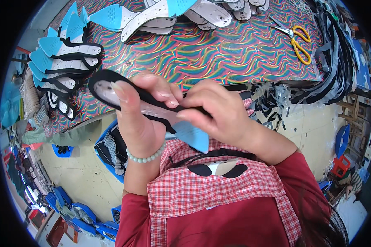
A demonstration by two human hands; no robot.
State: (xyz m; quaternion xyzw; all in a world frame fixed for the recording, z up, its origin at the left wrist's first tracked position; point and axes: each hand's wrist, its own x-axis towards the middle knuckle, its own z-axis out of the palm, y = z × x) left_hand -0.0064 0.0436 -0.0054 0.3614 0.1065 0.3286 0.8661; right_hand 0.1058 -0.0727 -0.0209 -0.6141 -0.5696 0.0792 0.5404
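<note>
An insole point(193, 136), white-grey at its rounded end and light blue at its pointed end, is held slantwise in front of me. Black edging point(107, 76) runs round its rounded end and along its sides; the blue tip shows none. My left hand point(138, 117) grips the insole, thumb on its face and fingers over the far edge. At that far edge, near the middle, my right hand point(220, 111) pinches the black edging between thumb and fingers. Part of the edging is hidden under the right fingers.
Black-edged insoles point(80, 50) lie overlapped on the patterned table point(235, 53) at left. Unedged ones point(148, 22) are piled at the back. Yellow-handled scissors point(299, 45) and hanging black strips point(338, 61) are at right. A blue bin point(121, 178) stands below the table edge.
</note>
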